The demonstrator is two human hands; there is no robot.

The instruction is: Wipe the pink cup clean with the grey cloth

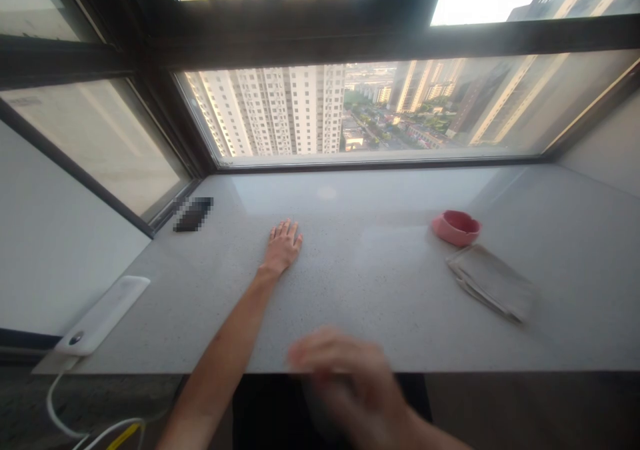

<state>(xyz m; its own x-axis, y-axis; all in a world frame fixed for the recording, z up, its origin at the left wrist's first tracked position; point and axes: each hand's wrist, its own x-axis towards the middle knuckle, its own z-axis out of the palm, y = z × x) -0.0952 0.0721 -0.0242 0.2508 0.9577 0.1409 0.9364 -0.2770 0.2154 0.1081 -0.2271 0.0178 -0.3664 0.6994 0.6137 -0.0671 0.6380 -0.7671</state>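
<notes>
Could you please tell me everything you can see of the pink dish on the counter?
The pink dish is small and round, with a pale pink outer wall and a deeper red inside; it looks like plastic. It rests on the speckled stone counter, toward the right, just behind a folded cloth. Whether the two touch, I cannot tell.

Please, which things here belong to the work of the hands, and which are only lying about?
At the hands:
- left hand, flat on the stone counter, holding nothing
- right hand, blurred, at the counter's front edge

Lying about:
- pink round dish
- folded grey cloth
- phone
- white corded device
</notes>
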